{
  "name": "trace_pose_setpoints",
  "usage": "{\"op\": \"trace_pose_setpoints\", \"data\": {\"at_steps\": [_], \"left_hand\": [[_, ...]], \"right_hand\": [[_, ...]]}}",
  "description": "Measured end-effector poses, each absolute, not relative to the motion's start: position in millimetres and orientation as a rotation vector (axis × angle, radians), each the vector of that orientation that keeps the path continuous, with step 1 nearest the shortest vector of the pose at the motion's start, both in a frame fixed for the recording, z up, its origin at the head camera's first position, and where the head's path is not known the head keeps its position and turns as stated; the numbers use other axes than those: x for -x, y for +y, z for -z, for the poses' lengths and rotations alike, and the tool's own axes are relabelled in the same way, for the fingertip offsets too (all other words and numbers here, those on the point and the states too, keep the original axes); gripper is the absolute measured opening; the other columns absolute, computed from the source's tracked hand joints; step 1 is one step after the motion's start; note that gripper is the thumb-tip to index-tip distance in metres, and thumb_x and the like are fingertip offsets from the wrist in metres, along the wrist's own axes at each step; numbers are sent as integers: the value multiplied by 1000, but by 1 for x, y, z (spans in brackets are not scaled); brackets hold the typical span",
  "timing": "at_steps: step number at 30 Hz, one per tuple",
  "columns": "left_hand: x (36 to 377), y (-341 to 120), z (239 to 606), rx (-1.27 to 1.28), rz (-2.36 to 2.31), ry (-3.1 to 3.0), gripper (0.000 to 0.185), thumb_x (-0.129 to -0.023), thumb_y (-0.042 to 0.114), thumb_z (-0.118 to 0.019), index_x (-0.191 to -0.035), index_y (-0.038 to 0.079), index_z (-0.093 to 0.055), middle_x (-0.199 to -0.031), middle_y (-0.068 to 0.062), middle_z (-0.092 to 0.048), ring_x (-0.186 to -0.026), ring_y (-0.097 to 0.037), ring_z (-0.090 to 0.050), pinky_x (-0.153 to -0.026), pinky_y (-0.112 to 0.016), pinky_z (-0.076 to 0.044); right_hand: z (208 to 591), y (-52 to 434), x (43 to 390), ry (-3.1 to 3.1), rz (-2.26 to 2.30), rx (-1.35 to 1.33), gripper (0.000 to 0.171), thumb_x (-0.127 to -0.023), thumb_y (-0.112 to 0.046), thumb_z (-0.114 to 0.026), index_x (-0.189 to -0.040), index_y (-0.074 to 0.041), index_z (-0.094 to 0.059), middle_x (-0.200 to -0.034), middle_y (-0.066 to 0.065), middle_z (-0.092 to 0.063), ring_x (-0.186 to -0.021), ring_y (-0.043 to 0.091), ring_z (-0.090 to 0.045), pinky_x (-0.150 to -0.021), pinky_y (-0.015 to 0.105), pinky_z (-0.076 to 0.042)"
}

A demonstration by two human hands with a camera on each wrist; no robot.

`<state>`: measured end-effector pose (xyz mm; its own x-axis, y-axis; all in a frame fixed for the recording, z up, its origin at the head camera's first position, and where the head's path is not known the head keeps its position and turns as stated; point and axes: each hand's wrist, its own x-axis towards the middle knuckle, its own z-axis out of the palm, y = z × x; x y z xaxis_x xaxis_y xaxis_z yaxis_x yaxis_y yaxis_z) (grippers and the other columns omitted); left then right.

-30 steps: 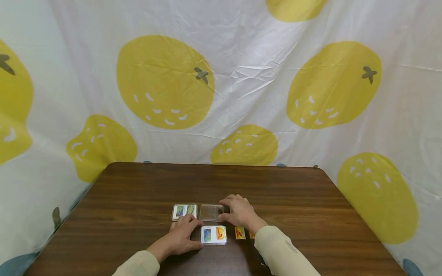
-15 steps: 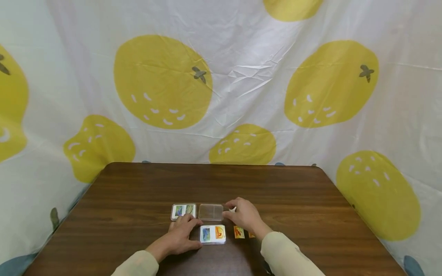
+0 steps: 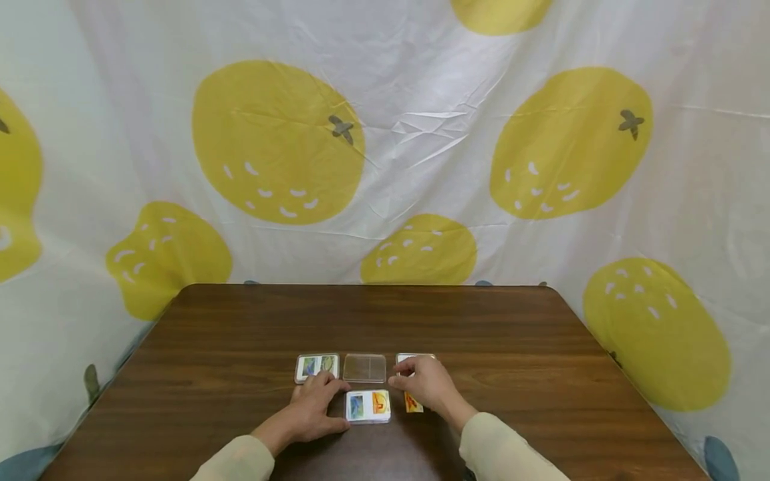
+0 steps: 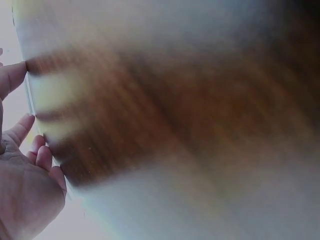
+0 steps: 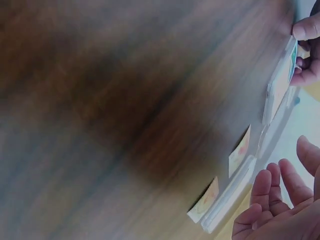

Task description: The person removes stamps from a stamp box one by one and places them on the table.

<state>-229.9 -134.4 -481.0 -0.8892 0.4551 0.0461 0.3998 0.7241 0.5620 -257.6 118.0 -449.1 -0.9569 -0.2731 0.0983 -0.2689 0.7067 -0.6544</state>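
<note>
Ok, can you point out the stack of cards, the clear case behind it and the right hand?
Stack of cards (image 3: 368, 405): head view, white gap between its two top prints.
Clear case (image 3: 363, 368): head view, middle of its flat face.
Right hand (image 3: 430, 383): head view, back of the hand.

The bench (image 3: 541, 374) shows smooth wood grain with a soft sheen; the clear case (image 3: 364, 368) looks glossy plastic, the card stack (image 3: 368, 407) and small card (image 3: 412, 403) smooth printed paper, the backdrop (image 3: 421, 40) creased, faintly shiny cloth
</note>
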Motion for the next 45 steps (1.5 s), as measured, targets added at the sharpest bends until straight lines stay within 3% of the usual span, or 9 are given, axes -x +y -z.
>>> {"op": "trace_pose_setpoints", "data": {"at_steps": [7, 14, 20, 33, 45], "left_hand": [[229, -134, 480, -701, -888, 2836, 53, -79, 32, -81, -123, 12, -60, -120, -8, -47, -116, -33, -43, -89, -56, -32], [230, -134, 482, -706, -881, 2841, 53, -79, 33, -81, -123, 12, -60, -120, -7, -47, -117, -33, -43, -89, -56, -32], [230, -134, 482, -695, -871, 2834, 53, -80, 33, -82, -123, 13, -60, -121, -8, -47, -117, -33, -43, -89, -56, -32], [234, -135, 487, -721, -879, 2853, 52, -81, 35, -80, -123, 12, -60, -120, -9, -48, -116, -33, -43, -88, -55, -33], [232, -134, 484, -711, -870, 2839, 52, -80, 34, -81, -123, 13, -60, -120, -7, -47, -116, -33, -43, -88, -56, -33]], "right_hand": [[454, 117, 247, 2875, 1144, 378, 22, -84, -23, -76, -98, -7, -77, -89, -1, -71, -81, 14, -62, -75, 38, -49], [461, 110, 242, 2842, 1172, 314, 20, -84, -24, -76, -98, -9, -77, -76, -5, -68, -67, 10, -59, -68, 36, -47], [462, 106, 241, 2914, 1082, 299, 18, -82, -26, -77, -95, -15, -78, -81, -8, -69, -79, 13, -61, -73, 40, -46], [467, 104, 246, 2975, 1004, 271, 16, -80, -26, -78, -93, -16, -79, -82, -8, -71, -81, 15, -63, -71, 39, -46], [470, 100, 246, 3008, 910, 287, 16, -79, -25, -80, -92, -15, -78, -84, -6, -71, -82, 17, -64, -75, 45, -46]]}}
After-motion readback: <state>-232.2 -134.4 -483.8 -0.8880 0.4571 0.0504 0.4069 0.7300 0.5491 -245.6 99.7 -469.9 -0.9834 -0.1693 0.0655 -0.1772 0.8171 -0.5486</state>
